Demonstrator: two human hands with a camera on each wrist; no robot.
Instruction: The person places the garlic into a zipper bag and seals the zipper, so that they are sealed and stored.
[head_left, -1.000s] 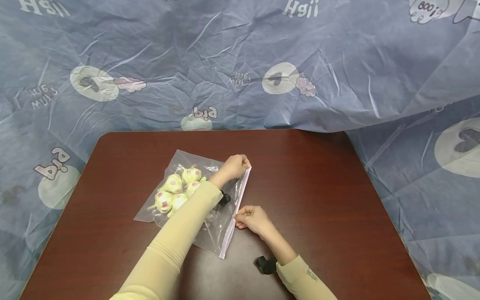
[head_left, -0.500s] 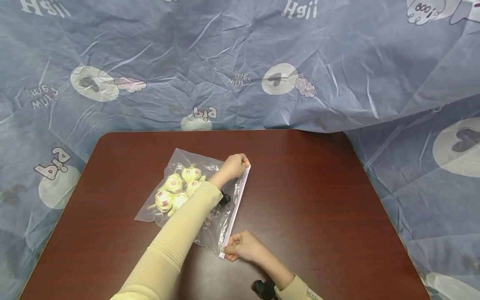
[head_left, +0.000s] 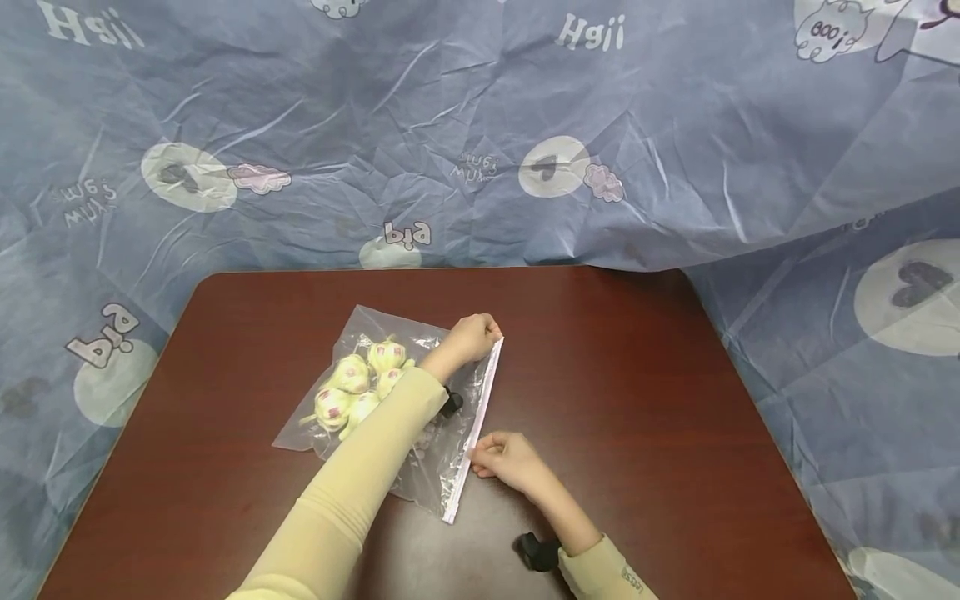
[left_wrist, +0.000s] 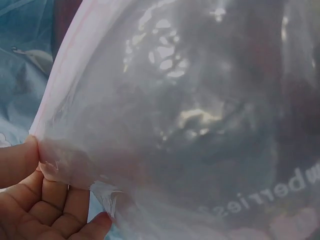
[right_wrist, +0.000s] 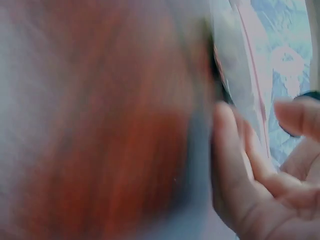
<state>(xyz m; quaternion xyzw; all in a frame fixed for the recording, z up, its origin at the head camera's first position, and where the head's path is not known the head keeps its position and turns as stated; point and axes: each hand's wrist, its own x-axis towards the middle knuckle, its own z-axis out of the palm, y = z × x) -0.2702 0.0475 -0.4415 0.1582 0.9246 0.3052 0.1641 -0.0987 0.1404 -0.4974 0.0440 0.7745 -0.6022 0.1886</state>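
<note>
A clear zip bag lies at a slant on the table with several pale yellow, round-bodied items inside; their kind is unclear. My left hand pinches the far end of the pink-white zip strip, thumb against bent fingers in the left wrist view. The left sleeve hides part of the bag. Lower on the strip, my right hand has its thumb and fingers at the zip, apparently pinching it. The right wrist view is blurred, with the strip running between thumb and fingers.
The brown table extends around the bag. Behind it hangs a blue printed cloth, which also covers the sides. A black wrist device sits by the right sleeve, and another by the left.
My right hand went down the strip to its near end, then came back up to a spot partway along. The left hand stays at the far end.
</note>
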